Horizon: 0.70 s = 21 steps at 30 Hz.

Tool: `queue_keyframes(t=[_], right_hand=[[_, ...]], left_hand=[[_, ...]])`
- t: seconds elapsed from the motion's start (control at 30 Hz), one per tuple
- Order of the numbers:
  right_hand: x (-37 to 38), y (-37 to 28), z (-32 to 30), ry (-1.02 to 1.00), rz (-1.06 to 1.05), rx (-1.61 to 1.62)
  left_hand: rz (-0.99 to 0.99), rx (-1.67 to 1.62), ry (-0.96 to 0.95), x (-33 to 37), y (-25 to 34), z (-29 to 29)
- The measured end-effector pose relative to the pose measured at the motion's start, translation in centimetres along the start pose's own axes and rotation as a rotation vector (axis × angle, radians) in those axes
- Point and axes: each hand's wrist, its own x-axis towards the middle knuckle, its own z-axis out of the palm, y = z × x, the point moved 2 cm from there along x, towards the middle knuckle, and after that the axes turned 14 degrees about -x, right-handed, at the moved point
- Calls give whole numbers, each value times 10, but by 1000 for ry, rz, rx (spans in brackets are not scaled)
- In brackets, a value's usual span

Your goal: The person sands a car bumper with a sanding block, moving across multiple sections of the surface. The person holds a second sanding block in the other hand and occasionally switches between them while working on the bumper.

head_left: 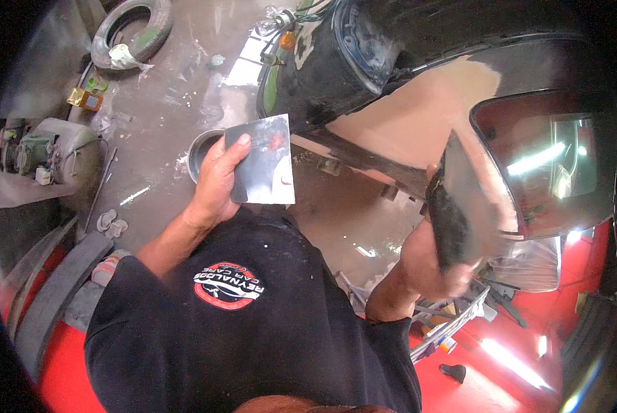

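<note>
My left hand [215, 168] grips a shiny flat metal plate [264, 165] by its left side, thumb on top. A small red smear marks the plate's face. Below and behind that hand, a round pan-like container [197, 155] shows in part. My right hand [436, 255] is wrapped around a dark, flat, pointed sheet [456, 203], smeared by motion; whether it is a spreader or an abrasive sheet I cannot tell. It is held up in front of a car body panel with a beige, filler-like patch [418, 103]. Whether the sheet touches the panel is not clear.
The dark car body [308, 82] fills the upper right, with a window [542, 165] beside the patch. Loose lamp wires [281, 20] hang near its end. A tire [133, 31] lies at the upper left, a compressor-like machine [47, 155] at the left, a metal rack [453, 320] at the lower right.
</note>
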Motion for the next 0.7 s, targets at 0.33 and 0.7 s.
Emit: queue_keyframes(t=[0.33, 0.7], right_hand=[[38, 49, 27, 344, 154, 196], [20, 64, 42, 155, 267, 243]], left_hand=[[44, 31, -13, 6, -3, -4], [38, 35, 77, 8, -5, -7]])
